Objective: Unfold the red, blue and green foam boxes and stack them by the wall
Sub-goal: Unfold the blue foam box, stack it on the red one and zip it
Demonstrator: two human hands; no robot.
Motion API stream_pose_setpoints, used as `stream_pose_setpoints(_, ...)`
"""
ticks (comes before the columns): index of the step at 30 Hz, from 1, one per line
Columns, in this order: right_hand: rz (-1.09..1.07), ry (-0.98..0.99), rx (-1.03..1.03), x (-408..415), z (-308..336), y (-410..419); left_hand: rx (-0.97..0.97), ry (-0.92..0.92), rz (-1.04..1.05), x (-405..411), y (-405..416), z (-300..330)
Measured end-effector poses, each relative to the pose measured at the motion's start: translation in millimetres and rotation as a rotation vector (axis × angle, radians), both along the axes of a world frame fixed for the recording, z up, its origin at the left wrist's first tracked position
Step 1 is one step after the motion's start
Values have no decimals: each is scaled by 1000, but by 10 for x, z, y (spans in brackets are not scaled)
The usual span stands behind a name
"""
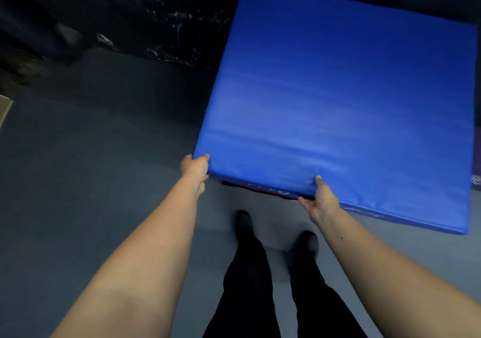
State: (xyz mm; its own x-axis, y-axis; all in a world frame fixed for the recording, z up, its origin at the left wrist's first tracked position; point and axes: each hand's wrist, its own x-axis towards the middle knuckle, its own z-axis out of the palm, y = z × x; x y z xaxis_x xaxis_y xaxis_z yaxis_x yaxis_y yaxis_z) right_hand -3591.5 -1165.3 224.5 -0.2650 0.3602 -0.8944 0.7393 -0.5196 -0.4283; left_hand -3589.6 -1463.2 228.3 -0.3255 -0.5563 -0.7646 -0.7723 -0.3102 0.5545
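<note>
Head view, item by item, as I am reading it from my station.

1. Blue box (338,98): it is filling the frame from 12 to 3 o'clock, broad face up, far edge lying against the dark wall (156,12). White lettering is showing on its near side face, too blurred for me to read.

2. Red strip (260,189): a thin red edge is peeking out beneath the blue box's near side, between the two hands. I cannot tell what it belongs to.

3. Left hand (195,167): it is gripping the box's near left corner, thumb lying over the top edge, fingers curling round the side.

4. Right hand (321,197): it is pinching the near edge, thumb pressing on top, fingers reaching underneath.

5. Floor (91,181): grey-blue, spreading from 6 to 9 o'clock.

6. Legs (260,285): dark trousers and shoes (243,223) are standing at 6 o'clock, just short of the box.
</note>
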Motion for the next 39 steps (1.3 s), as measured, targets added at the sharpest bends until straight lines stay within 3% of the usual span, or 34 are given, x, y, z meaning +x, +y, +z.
stream_pose_setpoints(5, -70, 1, 87, -73, 51, -69, 64, 3, -51, -76, -114, 41)
stream_pose_setpoints(11, 154, -195, -54, -125, 238, 1, 202, -86, -179, 6, -240, -20)
stream_pose_setpoints(14, 231, -303, 28, -241, 494, 84, 65, -160, -217, -35, -70, 65)
stream_pose_setpoints(18, 300, -284, 163, -350, 831, 333, -133, -315, -335, -225, 199, 247)
stream_pose_setpoints(21, 288, -233, 242, -408, 1053, 679, -129, -256, -461, -513, 460, 264)
stream_pose_setpoints(25, 249, -160, 304, -377, 1251, 1285, 3, -152, -650, -832, 1257, 1065)
stream_pose_setpoints(30, 250, -116, 307, -180, 1223, 2120, 132, -148, -929, -1010, 2250, 1338)
stream_pose_setpoints(35, 317, -69, 328, 20, 1091, 2991, -17, -153, -1112, -986, 3485, 1218)
stream_pose_setpoints(39, 439, -44, 341, 79, 577, 3851, -176, -154, -1210, -912, 4529, 928)
